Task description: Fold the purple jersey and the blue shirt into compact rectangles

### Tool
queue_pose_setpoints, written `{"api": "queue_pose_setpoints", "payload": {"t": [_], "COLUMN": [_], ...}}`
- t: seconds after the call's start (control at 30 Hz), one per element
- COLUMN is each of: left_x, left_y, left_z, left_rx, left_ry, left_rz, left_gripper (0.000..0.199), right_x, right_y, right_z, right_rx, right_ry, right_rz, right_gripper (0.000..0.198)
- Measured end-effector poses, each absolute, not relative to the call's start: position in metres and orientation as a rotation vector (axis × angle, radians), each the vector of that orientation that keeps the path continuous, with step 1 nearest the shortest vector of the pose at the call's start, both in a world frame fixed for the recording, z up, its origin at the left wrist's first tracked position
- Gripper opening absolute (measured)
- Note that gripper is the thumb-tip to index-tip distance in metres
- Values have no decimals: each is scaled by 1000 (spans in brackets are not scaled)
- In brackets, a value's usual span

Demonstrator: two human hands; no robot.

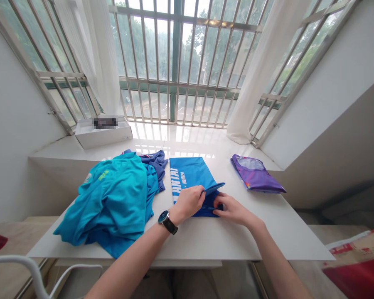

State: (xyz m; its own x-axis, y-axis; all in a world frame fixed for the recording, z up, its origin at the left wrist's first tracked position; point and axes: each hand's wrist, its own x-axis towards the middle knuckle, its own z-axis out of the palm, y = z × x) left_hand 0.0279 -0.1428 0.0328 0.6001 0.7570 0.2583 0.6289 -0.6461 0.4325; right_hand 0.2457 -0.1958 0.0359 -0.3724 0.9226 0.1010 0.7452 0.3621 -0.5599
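On the white table (237, 245), a blue T-shirt (193, 168) with white lettering lies folded into a rectangle in front of me. My left hand (188, 202), with a black watch (167, 222) on the wrist, pinches a layer of its near right corner and lifts it. My right hand (229, 207) has its fingers closed on the lower layers at the same corner. A crumpled heap of teal and blue shirts (112, 199) spreads to the left. Off to the right lies a folded purple garment (258, 172).
A white open box (107, 137) stands on the windowsill (187, 137) at the back left. Barred windows and white curtains (264, 66) rise behind. A red and tan bag (358, 257) sits at the lower right. A white curved tube (21, 259) shows at the lower left.
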Motion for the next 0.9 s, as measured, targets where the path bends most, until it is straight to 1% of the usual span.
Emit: {"api": "queue_pose_setpoints", "payload": {"t": [0.17,0.43,0.5,0.67,0.73,0.8,0.9], "left_x": [29,29,29,26,24,23,22], "left_y": [-143,-148,-149,-150,-150,-151,-150], "left_z": [30,33,34,39,39,39,37], "left_rx": [2558,2694,2733,2823,2854,2880,2900], "left_ry": [1136,1082,1047,903,818,724,627], "left_rz": [633,624,594,429,349,290,280], "left_gripper": [22,23,22,9,8,11,10], "right_x": [239,235,232,231,240,251,265], "right_y": [-190,-180,-180,-190,-199,-209,-225], "right_z": [31,2,0,1,0,-3,-7], "right_rx": [-1495,-1530,-1569,-1753,-1835,-1853,-1703], "right_ry": [-2059,-1906,-1899,-1891,-1826,-1747,-1763], "right_rz": [724,657,587,266,169,101,0], "right_gripper": [11,20,20,20,22,29,49]}}
